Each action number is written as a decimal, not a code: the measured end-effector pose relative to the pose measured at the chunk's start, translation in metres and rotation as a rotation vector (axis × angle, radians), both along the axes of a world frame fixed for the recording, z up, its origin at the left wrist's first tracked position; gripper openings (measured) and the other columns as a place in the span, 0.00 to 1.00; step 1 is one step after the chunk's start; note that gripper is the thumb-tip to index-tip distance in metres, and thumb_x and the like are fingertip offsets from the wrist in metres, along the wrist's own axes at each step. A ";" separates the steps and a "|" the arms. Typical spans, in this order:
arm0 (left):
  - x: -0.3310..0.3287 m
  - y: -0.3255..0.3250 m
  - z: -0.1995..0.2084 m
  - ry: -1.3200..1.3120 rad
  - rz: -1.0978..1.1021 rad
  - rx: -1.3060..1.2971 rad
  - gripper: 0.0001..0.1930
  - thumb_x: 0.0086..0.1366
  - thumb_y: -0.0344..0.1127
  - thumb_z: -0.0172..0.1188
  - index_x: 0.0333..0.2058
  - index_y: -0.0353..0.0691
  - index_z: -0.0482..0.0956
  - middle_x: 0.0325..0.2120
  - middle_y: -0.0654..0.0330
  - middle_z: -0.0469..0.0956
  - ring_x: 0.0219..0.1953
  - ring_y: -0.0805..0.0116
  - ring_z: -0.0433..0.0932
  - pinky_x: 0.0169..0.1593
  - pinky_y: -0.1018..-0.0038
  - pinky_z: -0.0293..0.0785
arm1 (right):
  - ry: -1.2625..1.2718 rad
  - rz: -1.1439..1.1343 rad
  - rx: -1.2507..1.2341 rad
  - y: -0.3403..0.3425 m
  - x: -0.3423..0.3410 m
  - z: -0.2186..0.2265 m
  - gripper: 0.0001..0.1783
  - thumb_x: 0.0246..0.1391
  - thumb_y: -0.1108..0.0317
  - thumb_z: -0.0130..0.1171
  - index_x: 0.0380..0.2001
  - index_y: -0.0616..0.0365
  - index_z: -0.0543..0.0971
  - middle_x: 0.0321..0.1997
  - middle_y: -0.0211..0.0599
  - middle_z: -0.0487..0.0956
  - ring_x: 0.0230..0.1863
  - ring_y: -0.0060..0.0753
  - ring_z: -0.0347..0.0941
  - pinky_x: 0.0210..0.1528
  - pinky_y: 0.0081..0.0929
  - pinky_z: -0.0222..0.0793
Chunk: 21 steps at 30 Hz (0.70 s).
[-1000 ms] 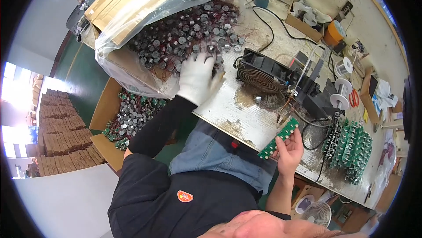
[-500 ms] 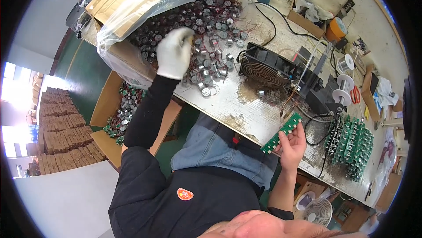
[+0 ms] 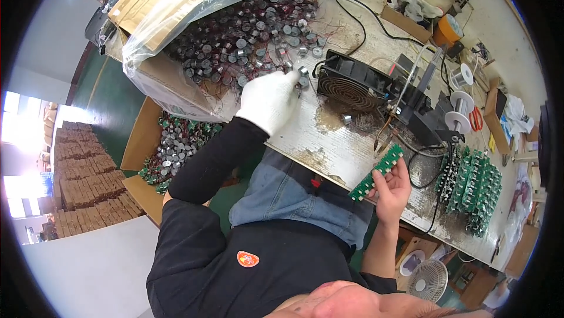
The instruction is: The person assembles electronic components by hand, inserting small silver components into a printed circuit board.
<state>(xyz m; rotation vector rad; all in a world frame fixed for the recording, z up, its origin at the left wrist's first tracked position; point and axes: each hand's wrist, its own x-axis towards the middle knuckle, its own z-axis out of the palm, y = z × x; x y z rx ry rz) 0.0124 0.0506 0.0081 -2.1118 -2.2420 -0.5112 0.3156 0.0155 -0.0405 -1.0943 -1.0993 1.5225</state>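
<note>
Left hand (image 3: 269, 102), in a white knit glove, curls over small round metal parts (image 3: 235, 42) at the heap's near edge; whether it grips one is hidden. Right hand (image 3: 392, 190), bare, pinches a narrow green circuit strip (image 3: 376, 172) above the stained bench (image 3: 317, 136) edge.

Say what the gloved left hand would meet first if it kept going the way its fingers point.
The left hand points up-right along the table; first in line looks like the loose round metal parts at its fingertips, then the black fan. Depth is unclear.
</note>
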 end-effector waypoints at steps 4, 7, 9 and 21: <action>-0.002 0.018 -0.001 0.108 0.056 -0.151 0.09 0.55 0.35 0.55 0.35 0.43 0.78 0.24 0.53 0.77 0.32 0.51 0.78 0.35 0.59 0.75 | 0.004 0.004 0.001 0.000 0.000 0.001 0.32 0.52 0.84 0.56 0.60 0.72 0.58 0.46 0.39 0.73 0.30 0.16 0.69 0.20 0.12 0.67; -0.011 0.025 -0.008 0.093 0.007 -0.158 0.09 0.55 0.34 0.55 0.35 0.44 0.80 0.25 0.54 0.78 0.32 0.52 0.79 0.35 0.60 0.75 | 0.009 0.004 0.003 -0.001 0.001 0.001 0.33 0.52 0.84 0.56 0.61 0.72 0.58 0.47 0.40 0.73 0.30 0.16 0.70 0.20 0.11 0.67; -0.012 0.023 -0.008 0.133 -0.007 -0.171 0.09 0.55 0.35 0.55 0.35 0.45 0.81 0.25 0.55 0.78 0.32 0.52 0.78 0.35 0.61 0.75 | 0.009 -0.003 0.002 -0.001 0.000 0.002 0.33 0.52 0.84 0.55 0.61 0.72 0.57 0.47 0.40 0.73 0.30 0.16 0.70 0.20 0.11 0.67; -0.023 -0.007 0.006 -0.267 0.149 0.249 0.08 0.55 0.32 0.63 0.33 0.37 0.81 0.28 0.56 0.75 0.28 0.65 0.76 0.35 0.73 0.72 | 0.009 -0.004 -0.012 -0.001 -0.001 0.003 0.34 0.52 0.84 0.56 0.62 0.71 0.57 0.46 0.39 0.73 0.31 0.17 0.70 0.20 0.11 0.67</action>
